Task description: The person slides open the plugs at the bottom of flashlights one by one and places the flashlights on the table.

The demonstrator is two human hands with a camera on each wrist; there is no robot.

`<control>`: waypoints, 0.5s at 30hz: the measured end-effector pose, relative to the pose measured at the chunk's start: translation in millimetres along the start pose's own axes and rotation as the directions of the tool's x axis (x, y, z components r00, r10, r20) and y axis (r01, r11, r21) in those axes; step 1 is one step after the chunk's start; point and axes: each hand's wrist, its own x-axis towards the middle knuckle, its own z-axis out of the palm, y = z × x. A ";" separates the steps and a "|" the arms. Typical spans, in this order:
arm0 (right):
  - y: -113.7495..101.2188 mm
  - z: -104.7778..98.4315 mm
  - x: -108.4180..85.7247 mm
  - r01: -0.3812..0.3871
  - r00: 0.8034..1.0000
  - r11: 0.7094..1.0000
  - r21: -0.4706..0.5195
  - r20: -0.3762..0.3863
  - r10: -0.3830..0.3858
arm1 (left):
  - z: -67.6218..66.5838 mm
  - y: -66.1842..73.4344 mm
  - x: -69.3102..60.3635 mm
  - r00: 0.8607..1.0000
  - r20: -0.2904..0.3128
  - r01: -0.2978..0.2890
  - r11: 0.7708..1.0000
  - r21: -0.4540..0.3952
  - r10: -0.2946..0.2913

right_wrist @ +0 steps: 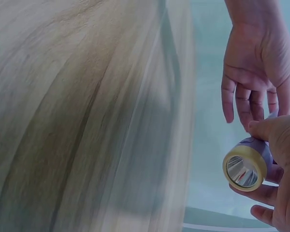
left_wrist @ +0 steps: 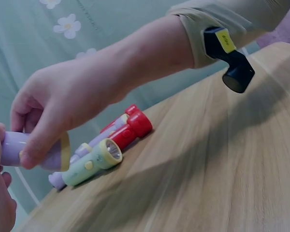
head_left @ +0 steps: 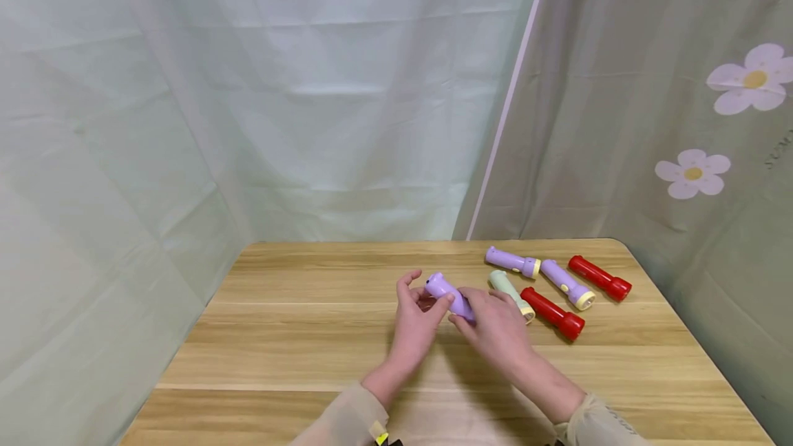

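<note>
Hanging beyond both hands: pale curtain [head_left: 372, 122]. Beneath them: wood-grain table [head_left: 279, 336]. Right hand [head_left: 503, 329] grips the held purple flashlight [head_left: 442, 286] near its lens end; left hand [head_left: 414, 325] pinches the tail end, so it bridges the two, raised above the table. Right of the right hand, a loose group: near red flashlight [head_left: 553, 314], far red flashlight [head_left: 599, 279], back purple flashlight [head_left: 513, 261], middle purple flashlight [head_left: 566, 283]; closest, pale green flashlight [head_left: 504, 286], partly blocked by that hand. Held one's long axis slants, tail forward-left, yellow rim [right_wrist: 226, 169] and lens [right_wrist: 242, 173] back toward the right wrist.
</note>
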 end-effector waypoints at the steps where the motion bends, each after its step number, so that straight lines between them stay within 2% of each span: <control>1: -0.6 -0.3 0.3 0.002 1.000 1.000 -0.002 -0.005 -0.002 | 0.8 -0.1 -0.8 1.000 -0.009 -0.013 1.000 -0.002 0.013; 8: -1.5 -0.1 2.3 0.037 0.998 0.998 -0.047 -0.048 -0.039 | 5.7 -4.1 -6.8 0.995 -0.059 -0.080 0.996 -0.032 0.078; 15: -1.0 -0.1 3.6 0.109 0.985 0.986 -0.125 -0.119 -0.124 | 9.8 -6.4 -10.2 0.985 -0.112 -0.132 0.991 -0.010 0.130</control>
